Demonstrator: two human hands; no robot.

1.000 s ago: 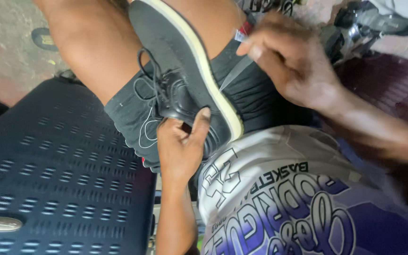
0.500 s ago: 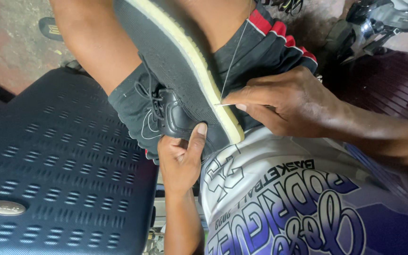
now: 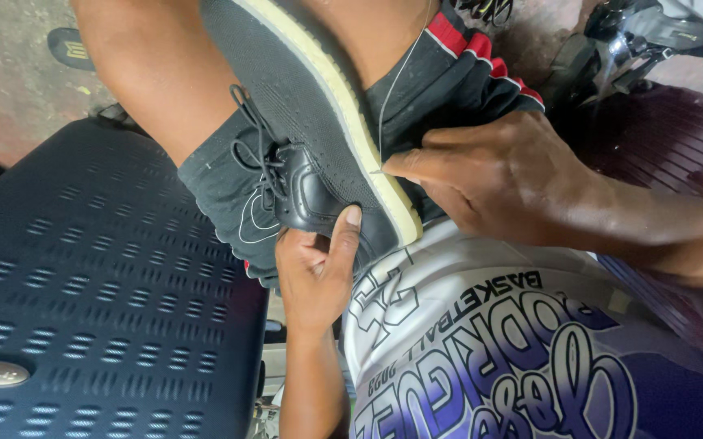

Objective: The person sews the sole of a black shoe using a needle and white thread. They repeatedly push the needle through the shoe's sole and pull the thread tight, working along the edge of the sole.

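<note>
Black shoe: cream sole edge, dark laces, resting sole-side up across the person's lap between the thighs, on black shorts with red trim.

Left hand: grip closed on the heel end of the shoe from below, thumb pressed up against the upper.

Right hand: grip pinched shut at the sole seam, fingertips holding what looks like a needle, too small to tell; a thin thread runs upward from it.

Dark blue perforated plastic chair: to the left, just beside the leg.

White and purple jersey: below the hands.
</note>
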